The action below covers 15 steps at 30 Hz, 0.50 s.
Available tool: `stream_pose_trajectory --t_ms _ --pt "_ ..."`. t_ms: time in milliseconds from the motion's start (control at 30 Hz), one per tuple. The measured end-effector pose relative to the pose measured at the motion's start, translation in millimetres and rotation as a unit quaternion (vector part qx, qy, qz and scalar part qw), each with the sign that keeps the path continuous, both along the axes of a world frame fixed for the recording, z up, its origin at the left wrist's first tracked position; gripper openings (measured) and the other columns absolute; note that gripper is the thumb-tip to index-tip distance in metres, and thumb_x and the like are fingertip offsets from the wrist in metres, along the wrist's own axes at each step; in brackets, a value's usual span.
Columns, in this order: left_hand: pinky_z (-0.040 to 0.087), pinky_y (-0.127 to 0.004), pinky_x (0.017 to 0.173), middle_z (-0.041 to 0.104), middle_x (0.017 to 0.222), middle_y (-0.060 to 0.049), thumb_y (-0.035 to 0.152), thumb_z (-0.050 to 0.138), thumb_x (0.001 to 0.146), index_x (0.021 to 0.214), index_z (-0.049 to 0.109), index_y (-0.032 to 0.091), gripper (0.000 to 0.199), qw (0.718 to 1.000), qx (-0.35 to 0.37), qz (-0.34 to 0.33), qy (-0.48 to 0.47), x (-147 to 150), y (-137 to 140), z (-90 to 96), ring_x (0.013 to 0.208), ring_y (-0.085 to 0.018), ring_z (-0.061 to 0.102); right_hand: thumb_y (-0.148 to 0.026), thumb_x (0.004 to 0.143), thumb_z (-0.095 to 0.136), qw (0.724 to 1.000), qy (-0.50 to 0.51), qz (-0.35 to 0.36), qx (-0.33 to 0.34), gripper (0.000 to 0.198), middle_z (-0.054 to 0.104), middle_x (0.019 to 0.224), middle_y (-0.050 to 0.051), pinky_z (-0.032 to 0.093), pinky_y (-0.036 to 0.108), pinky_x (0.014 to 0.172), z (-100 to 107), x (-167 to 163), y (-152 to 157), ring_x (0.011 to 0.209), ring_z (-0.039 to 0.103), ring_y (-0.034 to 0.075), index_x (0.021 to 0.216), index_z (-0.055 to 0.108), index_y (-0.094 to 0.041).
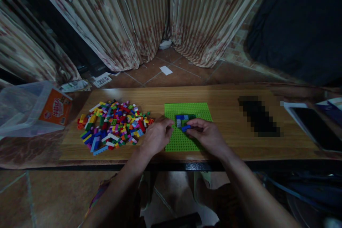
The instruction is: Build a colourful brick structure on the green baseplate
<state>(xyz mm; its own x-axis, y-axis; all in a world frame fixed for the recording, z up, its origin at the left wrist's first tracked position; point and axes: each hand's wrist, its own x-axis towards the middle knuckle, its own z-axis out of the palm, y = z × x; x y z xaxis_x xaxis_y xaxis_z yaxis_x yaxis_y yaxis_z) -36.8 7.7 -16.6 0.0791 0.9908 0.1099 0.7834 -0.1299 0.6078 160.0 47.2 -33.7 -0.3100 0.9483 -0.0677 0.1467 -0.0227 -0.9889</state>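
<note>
The right hand (207, 133) pinches 1 blue brick (186, 128), long axis roughly left to right, at the near side of the blue-and-grey build (179, 122) on the green baseplate (179, 146). The left hand (157, 135) curls just left; whether it grips anything, I cannot tell.

Bricks (114, 124) block the left end of the table (227, 105); between right hand (210, 136) and blurred dark shape (259, 115), passage from front edge to back edge is open.
</note>
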Motion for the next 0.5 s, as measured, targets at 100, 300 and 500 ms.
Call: stream_pose_trajectory --t_ms 100,300,500 --pt "0.052 -0.028 0.076 0.069 0.092 -0.003 0.014 0.06 0.081 0.094 0.067 0.021 0.017 1.0 -0.011 -0.005 0.011 0.4 -0.5 0.8 0.083 -0.017 0.066 -0.033 0.073 0.07 0.999 -0.021 0.02 0.026 0.021 0.073 0.085 0.002 0.053 0.032 0.072 -4.3 -3.2 -2.6 0.076 0.066 0.016 0.09 0.069 -0.021" --pt "0.051 -0.03 0.075 0.068 0.091 -0.004 0.016 0.065 0.078 0.094 0.067 0.021 0.018 0.999 -0.023 -0.017 0.024 2.3 -0.2 3.8 0.083 -0.019 0.065 -0.029 0.077 0.068 0.982 -0.162 0.006 0.1 0.014 0.072 0.082 0.001 0.048 0.031 0.07 1.4 -10.0 -10.0 0.074 0.065 0.017 0.089 0.069 -0.023" --pt "0.05 -0.03 0.076 0.067 0.089 -0.004 0.018 0.067 0.078 0.087 0.067 0.02 0.01 0.999 -0.025 -0.008 0.034 7.4 1.5 3.7 0.081 -0.019 0.063 -0.034 0.075 0.073 0.933 -0.316 0.012 0.172 0.012 0.065 0.069 -0.002 0.037 0.027 0.057 12.5 -11.5 -15.9 0.061 0.058 0.015 0.076 0.065 -0.024"
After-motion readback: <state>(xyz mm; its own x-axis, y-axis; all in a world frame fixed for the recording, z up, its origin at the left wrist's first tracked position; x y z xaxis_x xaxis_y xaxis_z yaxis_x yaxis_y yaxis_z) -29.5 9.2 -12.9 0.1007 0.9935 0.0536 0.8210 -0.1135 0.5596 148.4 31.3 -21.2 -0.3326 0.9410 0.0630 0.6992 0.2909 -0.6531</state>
